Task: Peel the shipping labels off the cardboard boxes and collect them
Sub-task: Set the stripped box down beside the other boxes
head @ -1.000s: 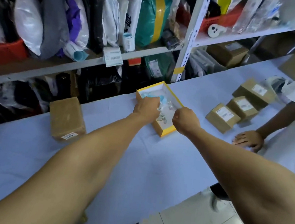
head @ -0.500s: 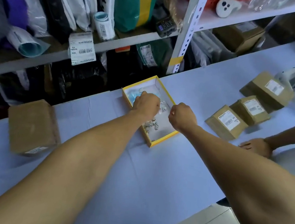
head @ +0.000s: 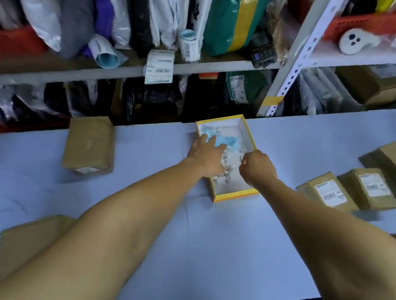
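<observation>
Yellow tray (head: 233,197) sits centre on the table (head: 141,157) and holds peeled labels (head: 218,140) (blue and white, crumpled). Left hand (head: 207,154) lies flat inside it, fingers straight, pressing the labels. Right hand (head: 257,167) hovers over the tray's right side, fingers curled; contents cannot be told. Three labelled boxes (head: 371,188) stand right; one box (head: 89,145) stands left.

The single head camera looked forward and down over the table (head: 206,238). It sat close above both outstretched forearms.
</observation>
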Tool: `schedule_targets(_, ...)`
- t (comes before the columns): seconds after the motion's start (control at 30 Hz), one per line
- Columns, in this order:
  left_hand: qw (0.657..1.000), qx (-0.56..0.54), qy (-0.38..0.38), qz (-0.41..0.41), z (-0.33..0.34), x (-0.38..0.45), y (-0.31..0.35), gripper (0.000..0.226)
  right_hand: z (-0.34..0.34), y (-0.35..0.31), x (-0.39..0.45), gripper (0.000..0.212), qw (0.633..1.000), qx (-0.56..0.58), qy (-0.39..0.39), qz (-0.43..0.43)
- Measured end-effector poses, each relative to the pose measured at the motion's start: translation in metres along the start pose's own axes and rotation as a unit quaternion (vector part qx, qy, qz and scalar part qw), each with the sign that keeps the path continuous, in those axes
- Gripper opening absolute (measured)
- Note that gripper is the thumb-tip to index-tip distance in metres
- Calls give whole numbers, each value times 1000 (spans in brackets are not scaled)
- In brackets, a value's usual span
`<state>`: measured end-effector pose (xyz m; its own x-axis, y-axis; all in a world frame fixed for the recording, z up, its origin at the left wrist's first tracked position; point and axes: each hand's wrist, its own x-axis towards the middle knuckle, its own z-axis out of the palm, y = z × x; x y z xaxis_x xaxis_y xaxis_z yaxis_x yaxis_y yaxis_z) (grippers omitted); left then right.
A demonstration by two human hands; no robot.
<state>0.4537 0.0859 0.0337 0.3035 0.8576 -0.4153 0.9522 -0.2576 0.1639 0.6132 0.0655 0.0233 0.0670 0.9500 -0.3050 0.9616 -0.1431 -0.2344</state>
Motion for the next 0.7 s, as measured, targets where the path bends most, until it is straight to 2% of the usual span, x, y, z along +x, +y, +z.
schedule_targets(0.13,999,-6,6,-47,5,-64,-42,85,0,-47,-20,33,997,-25,-38,-56)
schedule_targets(0.27,992,-27,28,-119,18,-133,-107,96,19,-122,-48,51,988,-1,-65,-140)
schedule_targets(0.37,983,-43,48,-173,35,-199,-166,104,45,-188,-91,69,979,-20,-88,-183)
schedule_targets(0.5,970,-54,36,-232,75,-294,-251,104,102,-265,-165,75,965,9,-128,-228)
schedule_targets(0.57,965,-69,39,-248,99,-334,-289,99,132,-293,-204,77,959,22,-146,-241)
schedule_targets(0.7,956,-138,37,-258,142,-398,-331,114,179,-326,-266,84,960,56,-182,-205)
